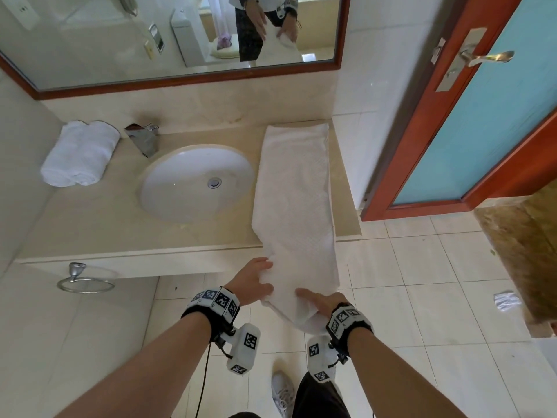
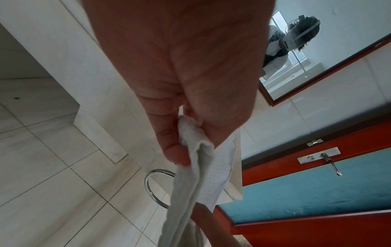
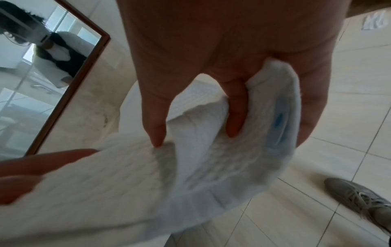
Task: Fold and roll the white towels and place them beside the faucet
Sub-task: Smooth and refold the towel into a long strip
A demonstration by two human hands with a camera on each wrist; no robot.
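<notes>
A long white towel (image 1: 297, 188), folded into a narrow strip, lies along the right side of the counter (image 1: 90, 218) and hangs over its front edge. My left hand (image 1: 256, 282) pinches the towel's left edge (image 2: 196, 150) below the counter front. My right hand (image 1: 322, 303) grips the towel's near end (image 3: 222, 150), which is curled over into the start of a roll. Two rolled white towels (image 1: 80, 153) lie side by side left of the chrome faucet (image 1: 144, 140), at the back left of the counter.
A white sink basin (image 1: 196, 182) sits in the middle of the counter. A framed mirror (image 1: 180, 82) hangs behind it. A chrome towel ring (image 1: 86, 285) sticks out below the counter. An orange-framed door (image 1: 452, 146) stands at the right. My shoe (image 1: 281, 393) is on the tiled floor.
</notes>
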